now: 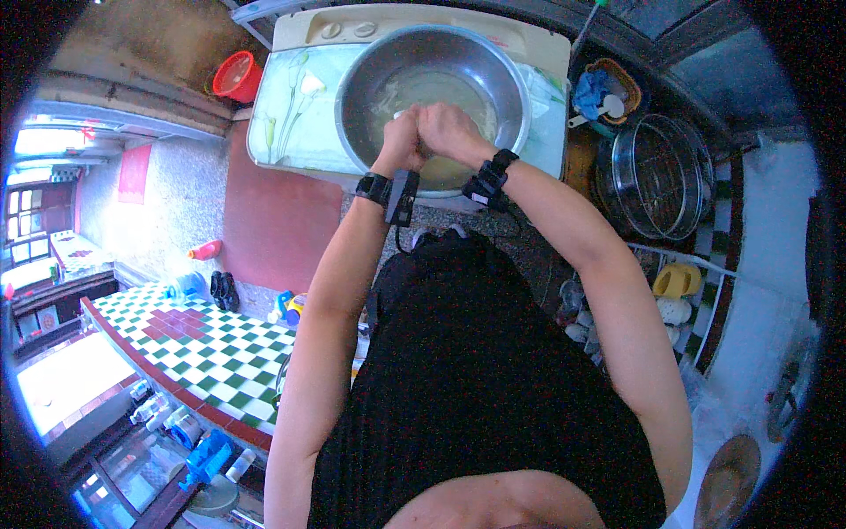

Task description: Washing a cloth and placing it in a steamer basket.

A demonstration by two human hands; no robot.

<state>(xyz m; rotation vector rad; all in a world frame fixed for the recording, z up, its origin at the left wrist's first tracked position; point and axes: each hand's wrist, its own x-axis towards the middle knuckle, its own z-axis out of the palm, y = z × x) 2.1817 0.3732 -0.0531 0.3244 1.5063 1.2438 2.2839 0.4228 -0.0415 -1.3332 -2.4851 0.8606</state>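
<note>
A large round metal basin (512, 99) stands on a washing machine (297, 109) whose top has a flower pattern. Cloudy, yellowish liquid (456, 82) lies in the basin. Above it, near the basin's front, my left hand (401, 140) and my right hand (449, 131) are pressed together with fingers curled. Something small and white (398, 115) shows at the top of my left hand; what it is cannot be told. Whatever lies between the palms is hidden. A black strap with a small device sits on each wrist.
A red plastic bucket (238, 76) is left of the machine. At right are a basket with a blue cloth (590, 92) and a white ladle (611, 107), round metal racks or pans (661, 177), and a shoe rack with yellow slippers (677, 280). A green-and-white tiled surface (231, 357) lies lower left.
</note>
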